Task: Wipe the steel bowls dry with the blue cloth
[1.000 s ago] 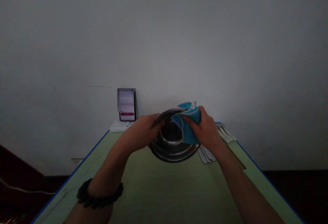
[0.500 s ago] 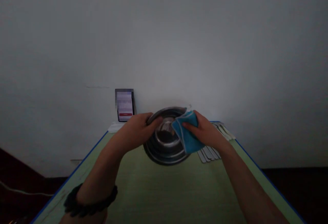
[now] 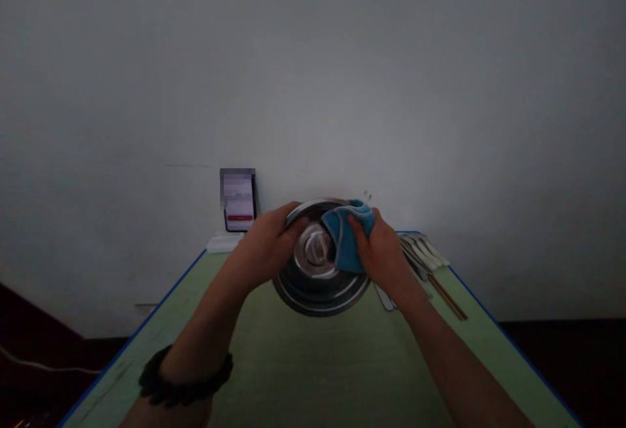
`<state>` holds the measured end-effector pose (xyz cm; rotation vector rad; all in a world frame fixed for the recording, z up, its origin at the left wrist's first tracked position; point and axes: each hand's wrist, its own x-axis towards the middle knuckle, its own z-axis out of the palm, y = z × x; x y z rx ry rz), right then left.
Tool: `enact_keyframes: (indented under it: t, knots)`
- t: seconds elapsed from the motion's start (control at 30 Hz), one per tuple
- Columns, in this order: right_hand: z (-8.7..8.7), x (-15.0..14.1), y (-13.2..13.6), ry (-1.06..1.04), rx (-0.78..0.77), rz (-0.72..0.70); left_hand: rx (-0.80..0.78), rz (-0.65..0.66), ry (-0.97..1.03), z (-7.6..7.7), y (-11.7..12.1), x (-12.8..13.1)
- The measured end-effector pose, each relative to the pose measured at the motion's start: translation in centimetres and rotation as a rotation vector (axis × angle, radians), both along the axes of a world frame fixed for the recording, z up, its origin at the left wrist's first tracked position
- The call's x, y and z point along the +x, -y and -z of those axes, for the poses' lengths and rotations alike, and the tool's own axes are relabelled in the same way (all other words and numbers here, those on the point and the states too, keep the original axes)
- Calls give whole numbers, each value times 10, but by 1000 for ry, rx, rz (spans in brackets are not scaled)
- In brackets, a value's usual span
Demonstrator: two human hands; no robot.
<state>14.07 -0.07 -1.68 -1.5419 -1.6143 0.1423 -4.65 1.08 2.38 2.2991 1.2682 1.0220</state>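
From my remote seat, I have the left hand [image 3: 268, 243] clamped on the bowl [image 3: 315, 252], thumb inside its rim, and the right hand [image 3: 385, 252] gripping the cloth [image 3: 348, 242] against its right side. The bowl tilts over the table [image 3: 317, 369], left of the chopsticks [image 3: 448, 297].

From the wearer's head, one camera looks forward and down over the green table [image 3: 313, 369] toward the wall [image 3: 313, 76], left hand [image 3: 268, 245] and right hand [image 3: 385, 248] near.
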Motion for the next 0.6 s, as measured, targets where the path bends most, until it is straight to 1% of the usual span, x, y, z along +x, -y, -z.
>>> enact_keyframes:
  t: [0.1,0.17,0.2,0.27,0.33,0.4,0.47,0.5,0.57,0.6]
  knots:
    - [3,-3,-2,-208,25,-19,63,-115,189,0,0,5]
    - [6,-3,-5,-345,14,-51,127,-202,331,2,-1,10]
    - [7,-2,-7,-409,-5,-70,144,-222,391,4,-2,13]
    - [12,1,-10,-510,-56,-108,124,-187,464,6,-2,17]
    - [14,6,-12,-527,-108,-140,45,-103,469,5,-1,17]
    - [13,13,-12,-433,-156,-171,-60,-50,384,3,2,12]
    - [7,21,-7,-261,-179,-227,-160,-31,207,0,4,4]
    - [3,24,-4,-160,-171,-276,-202,1,99,-1,5,0]
    - [-5,28,3,40,-163,-381,-257,129,-95,0,6,-6]
    - [-9,28,6,118,-162,-437,-266,200,-162,1,5,-7]
